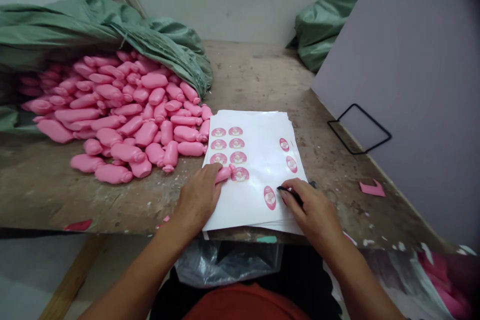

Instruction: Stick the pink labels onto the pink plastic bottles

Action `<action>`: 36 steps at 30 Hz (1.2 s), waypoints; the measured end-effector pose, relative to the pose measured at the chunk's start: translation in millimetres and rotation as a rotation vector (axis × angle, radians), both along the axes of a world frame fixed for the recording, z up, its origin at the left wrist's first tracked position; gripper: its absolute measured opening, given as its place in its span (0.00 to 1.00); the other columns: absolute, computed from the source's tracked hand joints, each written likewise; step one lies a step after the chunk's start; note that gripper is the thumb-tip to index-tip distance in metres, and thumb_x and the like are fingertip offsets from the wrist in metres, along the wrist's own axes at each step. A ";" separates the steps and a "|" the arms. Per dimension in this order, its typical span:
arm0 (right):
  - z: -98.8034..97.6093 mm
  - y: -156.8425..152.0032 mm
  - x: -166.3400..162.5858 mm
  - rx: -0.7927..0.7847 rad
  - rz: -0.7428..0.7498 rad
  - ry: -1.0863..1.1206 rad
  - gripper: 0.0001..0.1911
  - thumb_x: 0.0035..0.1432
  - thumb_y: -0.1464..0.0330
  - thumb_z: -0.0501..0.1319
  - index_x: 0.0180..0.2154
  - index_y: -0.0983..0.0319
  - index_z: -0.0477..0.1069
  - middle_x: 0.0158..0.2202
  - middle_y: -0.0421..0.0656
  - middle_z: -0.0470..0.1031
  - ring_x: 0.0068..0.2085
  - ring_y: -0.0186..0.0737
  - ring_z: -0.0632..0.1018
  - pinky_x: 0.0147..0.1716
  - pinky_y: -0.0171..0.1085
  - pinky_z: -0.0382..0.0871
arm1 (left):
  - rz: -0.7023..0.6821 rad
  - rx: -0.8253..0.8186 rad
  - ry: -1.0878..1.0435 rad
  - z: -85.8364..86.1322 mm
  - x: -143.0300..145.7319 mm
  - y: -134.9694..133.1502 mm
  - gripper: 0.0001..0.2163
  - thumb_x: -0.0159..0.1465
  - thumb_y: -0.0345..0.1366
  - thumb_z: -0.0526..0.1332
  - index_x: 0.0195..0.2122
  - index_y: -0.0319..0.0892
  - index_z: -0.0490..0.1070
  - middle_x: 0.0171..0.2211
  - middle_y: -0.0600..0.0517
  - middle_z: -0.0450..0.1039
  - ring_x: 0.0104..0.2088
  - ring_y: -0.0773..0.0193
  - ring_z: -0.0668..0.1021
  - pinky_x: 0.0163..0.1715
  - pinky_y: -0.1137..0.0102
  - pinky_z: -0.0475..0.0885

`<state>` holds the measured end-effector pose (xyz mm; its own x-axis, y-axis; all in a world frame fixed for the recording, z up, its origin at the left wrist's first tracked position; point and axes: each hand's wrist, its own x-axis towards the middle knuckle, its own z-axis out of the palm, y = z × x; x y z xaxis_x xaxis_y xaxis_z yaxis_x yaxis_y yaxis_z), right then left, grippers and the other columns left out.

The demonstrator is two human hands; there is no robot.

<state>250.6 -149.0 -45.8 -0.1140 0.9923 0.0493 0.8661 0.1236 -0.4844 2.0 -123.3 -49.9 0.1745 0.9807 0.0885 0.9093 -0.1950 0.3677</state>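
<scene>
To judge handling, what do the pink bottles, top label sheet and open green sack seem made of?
Bottles: probably plastic, satin, with soft highlights. Label sheet: likely paper, smooth, white, thin-edged; film possible. Sack: probably woven plastic, slightly shiny, edge frayed.

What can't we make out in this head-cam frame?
All in the head view:
1. Lettering on the labels: too small and blurred.
2. Most of the held pink bottle: covered by the left hand.
3. Exact type of black tool: partly covered by the right hand.
4. Far end of the open green sack: cut off by the left edge.
5. Rest of the rear green sack: behind the grey panel.
</scene>
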 end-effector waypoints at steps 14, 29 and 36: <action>5.5 5.2 -9.7 0.027 0.018 -0.216 0.08 0.60 0.64 0.55 0.37 0.57 0.71 0.32 0.40 0.79 0.33 0.43 0.76 0.30 0.38 0.54 | 0.135 -0.571 -1.211 11.8 63.4 -24.9 0.15 0.57 0.38 0.63 0.44 0.44 0.64 0.45 0.48 0.72 0.43 0.59 0.76 0.42 0.66 0.70; 1.1 11.9 -2.5 -0.022 0.024 -0.110 0.08 0.59 0.64 0.55 0.37 0.58 0.70 0.32 0.40 0.78 0.32 0.41 0.76 0.32 0.38 0.56 | 0.309 -0.819 -1.612 17.4 56.5 -18.0 0.19 0.56 0.34 0.65 0.49 0.44 0.63 0.49 0.45 0.70 0.51 0.56 0.73 0.52 0.61 0.67; -2.8 13.1 -13.0 0.100 0.034 -0.286 0.14 0.60 0.57 0.55 0.31 0.60 0.70 0.26 0.41 0.76 0.27 0.41 0.73 0.33 0.41 0.55 | 0.357 -0.824 -1.720 16.6 56.5 -18.0 0.19 0.57 0.31 0.64 0.48 0.44 0.62 0.49 0.44 0.71 0.50 0.56 0.74 0.54 0.61 0.66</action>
